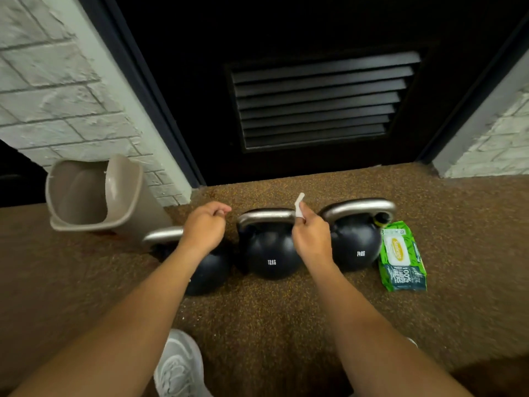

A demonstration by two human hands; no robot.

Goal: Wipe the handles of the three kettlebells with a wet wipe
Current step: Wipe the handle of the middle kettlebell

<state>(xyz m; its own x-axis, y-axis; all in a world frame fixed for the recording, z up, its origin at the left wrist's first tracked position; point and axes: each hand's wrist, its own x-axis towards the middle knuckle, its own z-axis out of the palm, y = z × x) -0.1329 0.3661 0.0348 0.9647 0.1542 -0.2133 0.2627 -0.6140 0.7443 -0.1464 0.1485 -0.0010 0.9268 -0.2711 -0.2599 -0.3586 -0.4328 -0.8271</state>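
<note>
I stand on a brown speckled floor (pixel 272 325) with three kettlebells lined up in a row just short of a dark door (pixel 315 153), which closes off the far side; its slatted vent (pixel 323 100) sits behind the row. White brick wall (pixel 57 96) comes in on the left, and a beige bin (pixel 94 193) with its swing lid tipped open stands against it, just beside the left kettlebell (pixel 206 270). On the right a green pack of wipes (pixel 400 256) lies flat on the floor, touching or nearly touching the right kettlebell (pixel 356 245). The open room is on my side of the row, where only my grey shoe (pixel 179 365) shows at the bottom edge. My right hand (pixel 312 239) is above the gap between the middle kettlebell (pixel 270 253) and the right one, fingers curled, pinching a small white wet wipe (pixel 299 206) that sticks up past my fingertips. My left hand (pixel 204 224) is curled loosely above the left kettlebell's handle, and I cannot tell whether it has anything between the fingers. All three kettlebells have round dark bodies and dull silver handles; the middle one reads 18KG in white, the right one's marking is blurred, and my left arm covers much of the left one.
</note>
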